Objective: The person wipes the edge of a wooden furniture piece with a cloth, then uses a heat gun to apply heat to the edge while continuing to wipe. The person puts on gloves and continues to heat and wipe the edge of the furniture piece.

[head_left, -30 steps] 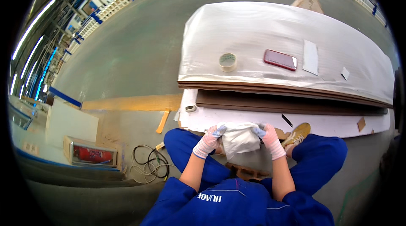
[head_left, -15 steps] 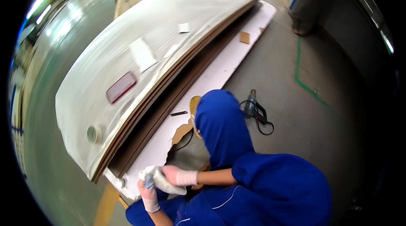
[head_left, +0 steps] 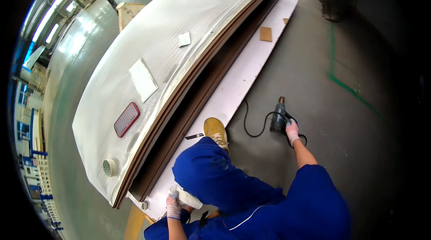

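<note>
In my gloved left hand (head_left: 173, 204) is a bunched white cloth (head_left: 189, 198), held low beside my bent knee and near the close end of the panel stack. My gloved right hand (head_left: 292, 131) reaches out to the right and grips the handle of a dark heat gun (head_left: 278, 121) on the grey floor. The gun's nozzle points away from me, and its black cord (head_left: 253, 135) loops left across the floor. Beside my tan shoe (head_left: 215, 131), a small dark flat tool (head_left: 194, 136) lies on the pale board (head_left: 233, 88).
Curved brown panels (head_left: 203, 80) are stacked under white foam wrap (head_left: 103, 101). On the wrap lie a red-edged phone (head_left: 127, 120), a tape roll (head_left: 109, 168) and white pieces (head_left: 143, 80). A brown cardboard square (head_left: 266, 34) rests on the board. A green line (head_left: 333, 56) marks the floor.
My right hand has left the white cloth and moved right to the heat gun, which now stands at a different angle. The left hand keeps the cloth, and my knee has shifted.
</note>
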`<action>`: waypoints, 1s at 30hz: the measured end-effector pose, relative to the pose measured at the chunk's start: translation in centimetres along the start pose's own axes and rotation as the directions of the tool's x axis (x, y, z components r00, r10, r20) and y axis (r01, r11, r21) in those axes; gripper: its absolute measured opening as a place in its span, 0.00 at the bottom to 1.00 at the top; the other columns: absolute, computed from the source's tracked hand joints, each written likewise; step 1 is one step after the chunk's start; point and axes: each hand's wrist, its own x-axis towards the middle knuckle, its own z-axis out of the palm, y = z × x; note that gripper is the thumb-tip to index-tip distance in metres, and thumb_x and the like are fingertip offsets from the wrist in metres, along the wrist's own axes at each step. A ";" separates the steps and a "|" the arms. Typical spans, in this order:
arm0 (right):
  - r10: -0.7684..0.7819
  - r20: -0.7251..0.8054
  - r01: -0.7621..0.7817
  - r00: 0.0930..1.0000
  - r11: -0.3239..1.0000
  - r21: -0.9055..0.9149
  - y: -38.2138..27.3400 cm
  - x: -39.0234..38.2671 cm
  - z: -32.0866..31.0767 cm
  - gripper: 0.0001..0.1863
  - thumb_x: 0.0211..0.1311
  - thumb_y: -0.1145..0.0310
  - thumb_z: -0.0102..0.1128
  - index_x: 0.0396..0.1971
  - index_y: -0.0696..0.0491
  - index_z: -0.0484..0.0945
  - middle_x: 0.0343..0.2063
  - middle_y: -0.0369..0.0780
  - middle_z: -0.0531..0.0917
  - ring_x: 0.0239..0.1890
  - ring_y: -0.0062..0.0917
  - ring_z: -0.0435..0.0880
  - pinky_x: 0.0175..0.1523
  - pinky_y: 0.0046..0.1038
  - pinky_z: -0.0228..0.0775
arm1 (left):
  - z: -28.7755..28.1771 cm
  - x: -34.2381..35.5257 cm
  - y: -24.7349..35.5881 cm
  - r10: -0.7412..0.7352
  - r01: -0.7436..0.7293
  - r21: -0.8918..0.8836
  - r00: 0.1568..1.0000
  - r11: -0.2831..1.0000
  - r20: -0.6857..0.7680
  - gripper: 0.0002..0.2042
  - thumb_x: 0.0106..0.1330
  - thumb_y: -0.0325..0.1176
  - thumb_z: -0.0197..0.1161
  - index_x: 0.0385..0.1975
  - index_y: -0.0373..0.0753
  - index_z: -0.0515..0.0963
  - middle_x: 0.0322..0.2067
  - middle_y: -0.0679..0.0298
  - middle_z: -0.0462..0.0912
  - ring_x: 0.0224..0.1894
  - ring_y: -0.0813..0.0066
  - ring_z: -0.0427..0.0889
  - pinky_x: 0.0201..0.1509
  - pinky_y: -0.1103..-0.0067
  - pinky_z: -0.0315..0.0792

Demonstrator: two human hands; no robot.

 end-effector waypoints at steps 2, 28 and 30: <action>0.030 -0.056 -0.036 0.998 0.992 -0.118 2.3 0.5 1.3 0.25 0.58 0.70 0.49 0.57 0.60 0.70 0.54 0.54 0.75 0.59 0.45 0.72 0.64 0.36 0.63 | -2.1 -0.1 -1.6 -0.169 0.168 -0.093 0.986 0.981 -0.005 0.16 0.60 0.27 0.61 0.49 0.41 0.75 0.42 0.59 0.81 0.43 0.58 0.81 0.51 0.59 0.77; 0.198 0.249 0.077 0.948 0.617 -0.783 1.4 2.9 3.4 0.18 0.53 0.65 0.67 0.44 0.50 0.75 0.45 0.42 0.81 0.48 0.36 0.81 0.53 0.38 0.72 | -4.5 2.0 -9.0 -0.389 0.383 0.118 0.921 0.916 0.028 0.13 0.69 0.29 0.55 0.52 0.42 0.75 0.42 0.63 0.82 0.41 0.69 0.83 0.43 0.67 0.80; 0.173 0.303 0.127 0.937 0.640 -0.758 -1.6 1.9 2.1 0.21 0.51 0.65 0.69 0.45 0.51 0.74 0.46 0.43 0.80 0.50 0.37 0.80 0.51 0.37 0.73 | -5.0 1.1 -9.0 -0.161 0.104 0.446 0.983 0.889 0.090 0.14 0.67 0.29 0.58 0.52 0.40 0.75 0.41 0.63 0.82 0.42 0.68 0.82 0.44 0.67 0.79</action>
